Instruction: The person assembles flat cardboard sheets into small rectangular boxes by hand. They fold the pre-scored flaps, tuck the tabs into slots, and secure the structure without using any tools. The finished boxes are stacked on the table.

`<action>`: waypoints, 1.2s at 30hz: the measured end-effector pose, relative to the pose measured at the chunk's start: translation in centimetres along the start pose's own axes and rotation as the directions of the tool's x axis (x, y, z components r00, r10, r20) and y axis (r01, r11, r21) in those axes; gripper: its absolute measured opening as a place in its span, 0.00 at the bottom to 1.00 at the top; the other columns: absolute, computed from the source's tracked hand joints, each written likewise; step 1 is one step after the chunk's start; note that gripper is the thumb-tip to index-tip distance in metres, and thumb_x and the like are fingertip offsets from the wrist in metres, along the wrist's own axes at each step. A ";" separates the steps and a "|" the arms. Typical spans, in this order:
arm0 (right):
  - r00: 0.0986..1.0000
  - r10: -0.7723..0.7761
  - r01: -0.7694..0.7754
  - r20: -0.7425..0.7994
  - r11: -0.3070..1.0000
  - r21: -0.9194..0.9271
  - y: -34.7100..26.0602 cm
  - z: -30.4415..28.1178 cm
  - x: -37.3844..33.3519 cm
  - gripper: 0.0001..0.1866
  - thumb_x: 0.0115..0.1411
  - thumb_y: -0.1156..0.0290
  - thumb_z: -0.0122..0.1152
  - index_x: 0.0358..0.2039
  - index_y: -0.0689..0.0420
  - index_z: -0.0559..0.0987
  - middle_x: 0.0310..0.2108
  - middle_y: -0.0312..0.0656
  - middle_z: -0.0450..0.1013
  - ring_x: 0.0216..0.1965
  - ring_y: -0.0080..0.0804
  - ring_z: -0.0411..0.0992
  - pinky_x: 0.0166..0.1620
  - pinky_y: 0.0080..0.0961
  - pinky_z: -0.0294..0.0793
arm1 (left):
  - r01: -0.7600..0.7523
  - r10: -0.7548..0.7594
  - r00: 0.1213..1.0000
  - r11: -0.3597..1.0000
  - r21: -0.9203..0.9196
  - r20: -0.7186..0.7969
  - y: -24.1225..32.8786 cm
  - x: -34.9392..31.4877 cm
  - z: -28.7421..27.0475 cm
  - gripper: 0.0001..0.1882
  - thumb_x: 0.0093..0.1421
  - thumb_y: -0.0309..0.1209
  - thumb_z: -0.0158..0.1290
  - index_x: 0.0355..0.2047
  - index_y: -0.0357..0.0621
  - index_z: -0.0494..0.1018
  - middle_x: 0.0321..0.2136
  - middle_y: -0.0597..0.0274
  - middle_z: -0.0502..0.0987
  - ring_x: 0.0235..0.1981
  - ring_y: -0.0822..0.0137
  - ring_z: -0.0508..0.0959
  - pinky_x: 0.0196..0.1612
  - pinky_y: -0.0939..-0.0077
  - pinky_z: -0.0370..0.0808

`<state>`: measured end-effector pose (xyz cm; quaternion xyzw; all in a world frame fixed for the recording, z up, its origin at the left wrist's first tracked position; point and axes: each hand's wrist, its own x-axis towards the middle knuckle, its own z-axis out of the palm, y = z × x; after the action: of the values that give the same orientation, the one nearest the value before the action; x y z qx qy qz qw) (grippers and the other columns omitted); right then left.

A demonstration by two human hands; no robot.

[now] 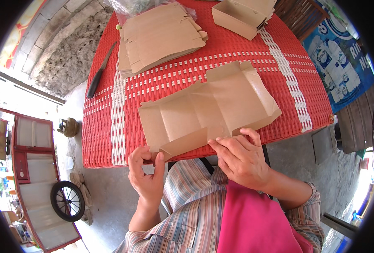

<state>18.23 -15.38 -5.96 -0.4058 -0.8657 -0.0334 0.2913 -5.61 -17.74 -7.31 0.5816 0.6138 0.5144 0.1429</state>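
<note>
A brown cardboard food box (199, 107) lies unfolded near the table's front edge, inner side up, with its edge flaps partly raised. At its near left corner, my left hand (147, 170) pinches a small flap between thumb and fingers. My right hand (242, 158) grips the near edge right of the middle, its fingers bent over the raised flap. The right thumb is hidden behind the other fingers.
A stack of flat cardboard box blanks (159, 38) lies at the far left of the red woven table (187, 76), by a clear plastic bag (132, 6). A dark-handled knife (96, 80) rests at the left edge. Folded boxes (237, 19) stand far right.
</note>
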 end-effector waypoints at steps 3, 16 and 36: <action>1.000 0.008 -0.008 -0.007 1.000 0.006 0.0 0.1 0.0 0.20 0.51 0.71 0.65 0.46 0.59 0.81 0.39 0.33 0.73 0.37 0.23 0.71 0.58 0.35 0.61 | -0.044 0.045 0.999 0.993 0.107 -0.009 0.4 0.3 0.5 0.07 0.53 0.17 0.61 0.32 0.35 0.76 0.28 0.61 0.75 0.30 0.68 0.74 0.35 0.77 0.71; 0.966 -0.240 0.212 0.097 0.949 0.233 -2.8 2.6 2.3 0.25 0.60 0.70 0.53 0.57 0.66 0.74 0.60 0.48 0.69 0.65 0.39 0.63 0.66 0.38 0.60 | -0.538 0.477 0.842 0.714 0.448 0.252 -1.8 -0.5 -0.8 0.12 0.51 0.25 0.64 0.38 0.39 0.82 0.42 0.63 0.80 0.44 0.61 0.76 0.47 0.69 0.68; 0.970 -0.210 0.193 0.124 0.971 0.138 -3.3 3.5 2.6 0.22 0.61 0.67 0.51 0.55 0.55 0.78 0.58 0.45 0.71 0.60 0.38 0.69 0.62 0.40 0.66 | -0.733 0.689 0.680 0.650 0.201 0.252 -5.9 1.2 -2.5 0.10 0.49 0.24 0.65 0.34 0.40 0.80 0.42 0.58 0.82 0.44 0.56 0.81 0.44 0.63 0.76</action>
<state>12.90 -14.76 -6.91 -0.2979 -0.9209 0.0197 0.2506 -11.25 -16.64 -10.45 0.8276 0.3902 0.3885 -0.1094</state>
